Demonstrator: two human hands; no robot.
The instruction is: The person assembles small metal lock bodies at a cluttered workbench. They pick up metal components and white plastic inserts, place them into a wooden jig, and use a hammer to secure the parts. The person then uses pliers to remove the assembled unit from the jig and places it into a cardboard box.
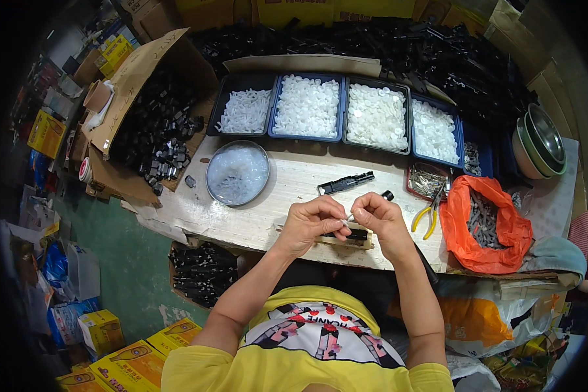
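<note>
Hands [346,221] pinching small white part [346,223]

My pale, scuffed wooden worktop [287,196] sits over a green floor [134,274], with open cardboard boxes [130,85] crowding its left edge, yellow cartons [124,366] stacked lower left, and even, shadowless light overhead.
</note>
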